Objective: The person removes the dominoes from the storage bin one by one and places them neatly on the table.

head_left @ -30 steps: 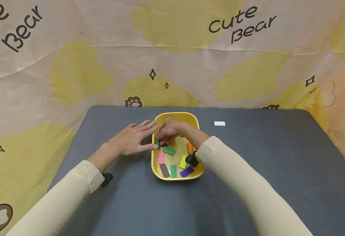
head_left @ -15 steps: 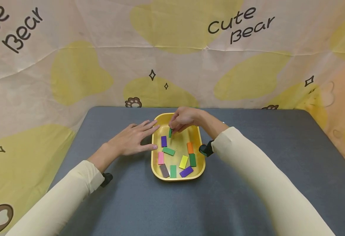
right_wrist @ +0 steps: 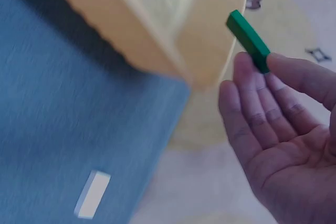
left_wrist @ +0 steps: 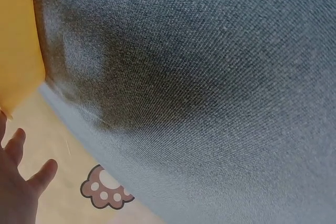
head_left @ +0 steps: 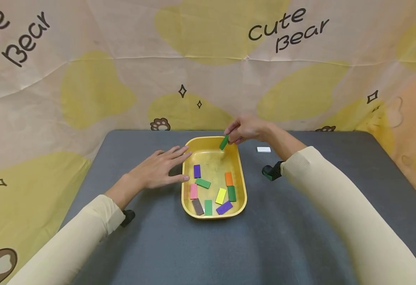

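Note:
My right hand pinches a dark green block by one end, over the far right corner of the yellow tray. The right wrist view shows that green block between thumb and fingertips, the other fingers loosely bent. With fingers spread and fairly straight, my left hand rests at the tray's left rim. Inside the tray lie a purple block, a light green block, a pink block, an orange block, a yellow block and several others.
A white block lies on the grey table, right of the tray near the far edge. Behind the table hangs a patterned cloth. Black wrist cameras show under both cuffs.
My right hand has lifted the dark green block from the tray's left side and carried it right and away toward the far right rim. The left hand has stayed in place.

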Motion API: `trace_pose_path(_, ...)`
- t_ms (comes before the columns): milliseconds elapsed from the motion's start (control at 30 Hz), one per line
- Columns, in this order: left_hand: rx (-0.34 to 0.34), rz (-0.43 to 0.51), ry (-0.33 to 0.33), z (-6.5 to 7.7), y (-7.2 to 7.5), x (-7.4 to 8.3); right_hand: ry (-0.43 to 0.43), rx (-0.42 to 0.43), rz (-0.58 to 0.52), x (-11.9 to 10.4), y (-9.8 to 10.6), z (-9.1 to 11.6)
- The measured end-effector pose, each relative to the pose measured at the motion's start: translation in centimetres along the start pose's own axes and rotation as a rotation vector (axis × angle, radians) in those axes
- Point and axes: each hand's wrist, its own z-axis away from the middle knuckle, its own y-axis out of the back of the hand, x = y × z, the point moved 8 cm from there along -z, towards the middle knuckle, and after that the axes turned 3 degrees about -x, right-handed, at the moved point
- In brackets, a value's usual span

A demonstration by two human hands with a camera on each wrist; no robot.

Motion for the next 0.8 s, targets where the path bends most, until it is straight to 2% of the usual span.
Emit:
trace_pose_path(233,-0.001,0.006,-0.002,-0.1,0.0,0.0,0.101,0.123,-0.073,1.6,3.9,1.6)
trace_pose_path(467,0.001,0.012,-0.005,0.0,0.0,0.1,0.135,0.228,-0.152,3.9,6.8,4.0)
trace_pose_path(633,0.003,0.019,-0.004,0.1,0.2,0.1,0.147,0.260,-0.177,5.8,8.1,5.3)
trace_pose_path(800,0.000,0.016,0.002,0.2,0.2,0.1,0.106,0.287,-0.170,8.1,9.1,6.4)
